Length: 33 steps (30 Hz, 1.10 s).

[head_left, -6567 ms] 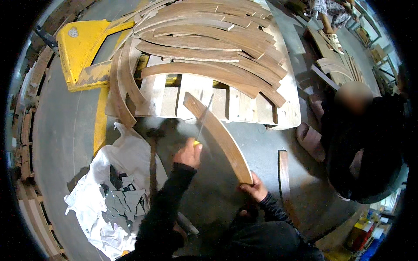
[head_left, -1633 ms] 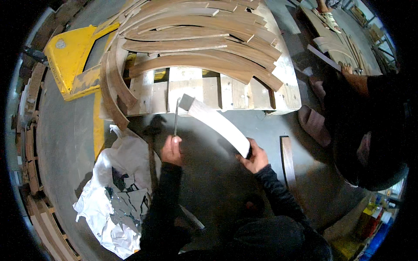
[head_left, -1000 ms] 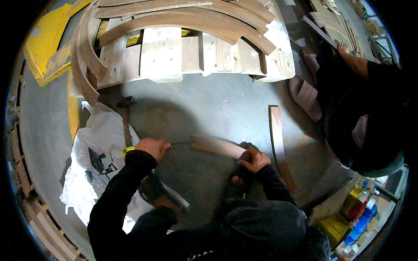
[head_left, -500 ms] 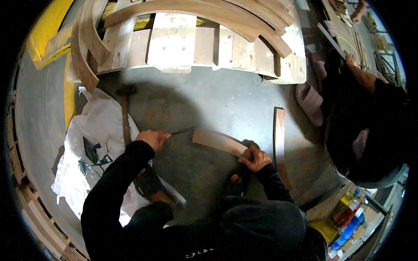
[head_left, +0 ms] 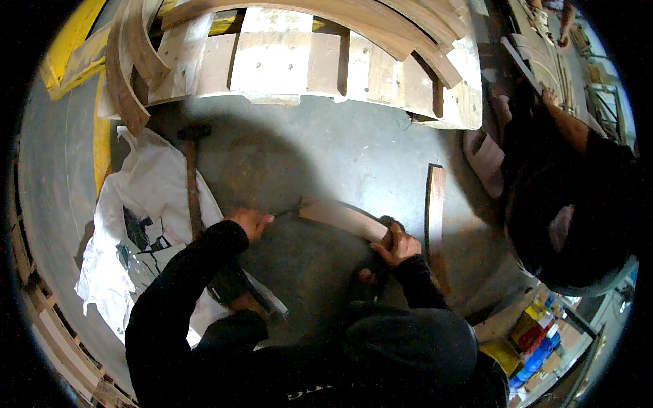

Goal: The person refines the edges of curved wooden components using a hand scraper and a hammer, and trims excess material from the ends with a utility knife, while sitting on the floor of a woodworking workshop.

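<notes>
Below the pallet I have a curved wooden piece [head_left: 343,223], pale on its upper face. My right hand [head_left: 400,245] grips its right end, thumb on the near side and fingers over it. Off the piece's left end, my left hand [head_left: 250,224] is closed round a thin dark tool [head_left: 286,212] that points toward that end. The tool is blurred, and I cannot tell its kind. A hammer [head_left: 193,183] with a wooden handle lies left of that hand, beside a crumpled white sheet [head_left: 146,170].
A wooden pallet [head_left: 272,61] carries several curved wooden strips [head_left: 306,12] at the far side. Another curved strip [head_left: 436,217] stands right of my right hand. On the right sits a person [head_left: 571,204] in dark clothing. Yellow metal framing [head_left: 71,51] is at far left.
My left hand has shifted slightly right and down with the thin tool. The right hand still grips the wooden piece, almost unmoved. The view has tilted a little.
</notes>
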Available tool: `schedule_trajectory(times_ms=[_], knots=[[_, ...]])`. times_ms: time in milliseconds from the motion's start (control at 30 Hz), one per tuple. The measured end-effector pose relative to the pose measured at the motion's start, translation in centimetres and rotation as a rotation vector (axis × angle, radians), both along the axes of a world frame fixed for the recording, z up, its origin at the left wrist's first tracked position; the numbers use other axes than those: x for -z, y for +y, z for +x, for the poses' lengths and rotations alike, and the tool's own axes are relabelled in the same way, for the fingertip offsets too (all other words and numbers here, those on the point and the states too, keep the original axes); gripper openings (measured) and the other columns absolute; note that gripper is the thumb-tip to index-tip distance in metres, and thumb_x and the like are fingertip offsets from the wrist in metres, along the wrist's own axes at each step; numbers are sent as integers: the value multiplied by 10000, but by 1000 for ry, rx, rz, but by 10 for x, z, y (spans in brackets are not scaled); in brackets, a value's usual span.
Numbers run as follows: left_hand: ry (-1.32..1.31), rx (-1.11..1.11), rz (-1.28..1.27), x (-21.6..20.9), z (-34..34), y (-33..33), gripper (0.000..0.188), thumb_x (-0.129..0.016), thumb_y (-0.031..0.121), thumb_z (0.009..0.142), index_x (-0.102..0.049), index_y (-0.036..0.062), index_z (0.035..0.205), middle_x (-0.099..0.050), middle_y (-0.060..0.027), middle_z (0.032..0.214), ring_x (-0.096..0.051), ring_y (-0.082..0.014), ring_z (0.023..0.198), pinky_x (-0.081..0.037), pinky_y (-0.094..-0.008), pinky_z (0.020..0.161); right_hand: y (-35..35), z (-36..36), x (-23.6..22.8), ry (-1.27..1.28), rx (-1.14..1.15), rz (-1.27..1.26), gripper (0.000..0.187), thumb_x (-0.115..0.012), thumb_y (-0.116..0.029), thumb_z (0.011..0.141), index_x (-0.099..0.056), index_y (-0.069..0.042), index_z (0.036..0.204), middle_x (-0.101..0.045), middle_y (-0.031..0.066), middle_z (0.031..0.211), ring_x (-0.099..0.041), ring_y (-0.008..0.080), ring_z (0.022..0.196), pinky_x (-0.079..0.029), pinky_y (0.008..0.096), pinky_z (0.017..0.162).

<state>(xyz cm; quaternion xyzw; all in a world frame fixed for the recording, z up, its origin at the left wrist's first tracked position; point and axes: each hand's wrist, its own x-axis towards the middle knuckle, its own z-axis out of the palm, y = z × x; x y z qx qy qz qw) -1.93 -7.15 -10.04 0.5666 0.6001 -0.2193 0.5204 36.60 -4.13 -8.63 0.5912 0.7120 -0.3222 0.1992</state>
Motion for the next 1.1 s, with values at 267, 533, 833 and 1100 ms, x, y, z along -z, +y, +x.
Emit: schedule_trajectory(times_ms=[267, 533, 833, 1100], knots=[[-224, 237, -73, -20, 27, -41, 513, -324, 480, 909, -598, 82, 1081, -583, -219, 1037, -567, -353, 950, -437, -417, 855, 11, -24, -18, 86, 38, 84, 563, -577, -546, 751, -480, -84, 1058, -625, 194, 816, -609, 389, 771, -490, 457, 688], [-9, -31, 105, -33, 1, 21, 470, -334, 469, 906, -626, 121, 1031, -612, -187, 986, -574, -361, 930, -438, -449, 835, 16, -2, -2, -3, -8, 11, 670, -535, -635, 731, -467, -83, 1105, -620, 215, 873, -602, 391, 831, -480, 460, 732], [16, -221, -115, -11, 7, 25, 556, -296, 490, 914, -626, 47, 975, -605, -213, 956, -562, -382, 942, -424, -464, 848, 68, -7, -24, -15, -161, 138, 649, -581, -641, 693, -525, -73, 1002, -633, 171, 789, -627, 339, 742, -501, 423, 662], [-125, -327, 54, 31, 34, -10, 600, -295, 481, 921, -614, -21, 844, -594, -258, 914, -558, -411, 895, -415, -473, 838, 76, 15, 11, 87, -253, 332, 619, -633, -607, 673, -531, -66, 955, -623, 138, 688, -631, 314, 648, -511, 405, 583]])
